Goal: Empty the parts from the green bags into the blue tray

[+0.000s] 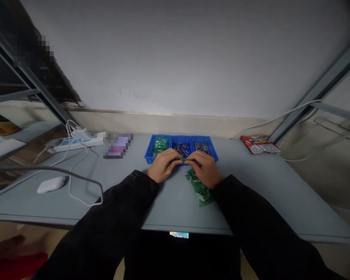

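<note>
My left hand (162,165) and my right hand (204,167) meet in front of three blue bins. Fingertips of both hands pinch a small green plastic bag (183,159), seen as a narrow strip; its contents are hidden. Below my right hand, several filled green plastic bags (202,194) lie on the table, partly covered by the hand and sleeve. The left blue bin (148,155) holds green bags with small parts. Metal screw-like pieces (181,148) fill the middle bin, and dark grey cylindrical pieces (202,147) lie in the right one.
On the grey table (169,212), a power strip (78,142) with white cables, a phone (118,146) and a white earphone case (51,184) sit to the left. A red packet (259,144) lies at the back right. Behind stands a wall, with metal frame posts either side.
</note>
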Available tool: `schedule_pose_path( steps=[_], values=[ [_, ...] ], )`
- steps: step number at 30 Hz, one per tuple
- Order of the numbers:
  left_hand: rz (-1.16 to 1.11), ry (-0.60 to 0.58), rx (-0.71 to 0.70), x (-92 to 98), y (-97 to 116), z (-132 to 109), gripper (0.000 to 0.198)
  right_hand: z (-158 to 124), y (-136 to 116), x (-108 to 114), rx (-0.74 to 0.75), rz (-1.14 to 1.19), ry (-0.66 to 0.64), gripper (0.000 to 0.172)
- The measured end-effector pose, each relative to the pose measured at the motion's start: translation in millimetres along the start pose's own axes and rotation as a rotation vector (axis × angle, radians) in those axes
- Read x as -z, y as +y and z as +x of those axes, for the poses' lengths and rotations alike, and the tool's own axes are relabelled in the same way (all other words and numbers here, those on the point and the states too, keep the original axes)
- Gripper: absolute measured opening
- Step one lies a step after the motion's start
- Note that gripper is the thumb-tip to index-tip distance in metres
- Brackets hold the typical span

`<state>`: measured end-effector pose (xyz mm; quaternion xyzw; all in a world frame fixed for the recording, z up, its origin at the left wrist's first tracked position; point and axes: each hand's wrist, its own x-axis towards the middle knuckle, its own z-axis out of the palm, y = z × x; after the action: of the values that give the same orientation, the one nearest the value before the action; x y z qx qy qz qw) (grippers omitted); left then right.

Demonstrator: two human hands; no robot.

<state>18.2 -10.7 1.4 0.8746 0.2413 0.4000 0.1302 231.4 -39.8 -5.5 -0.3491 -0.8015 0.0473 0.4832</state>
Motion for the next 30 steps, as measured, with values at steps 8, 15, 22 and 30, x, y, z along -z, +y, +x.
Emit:
schedule_pose_path(
  steps=[8, 15, 22, 30],
  values=[
    [0.026, -0.009, 0.061, -0.5, 9, -1, 0.018, 1, 1, 1, -0.058, 0.025, -0.026, 0.02],
    [0.003, 0.063, 0.037, 1.0, 10, -1, 0.013, -1, 1, -1, -0.065, 0.113, -0.047, 0.009],
    [-0.058, 0.304, 0.265, 3.4, -2, 1, 0.033, 1, 4, 4, -0.284, 0.153, 0.22, 0.019],
    [0.174, 0.546, 0.405, 51.7, -42, 4, 0.022, 4, 15, 10, -0.261, 0.01, 0.302, 0.013]
  ],
)
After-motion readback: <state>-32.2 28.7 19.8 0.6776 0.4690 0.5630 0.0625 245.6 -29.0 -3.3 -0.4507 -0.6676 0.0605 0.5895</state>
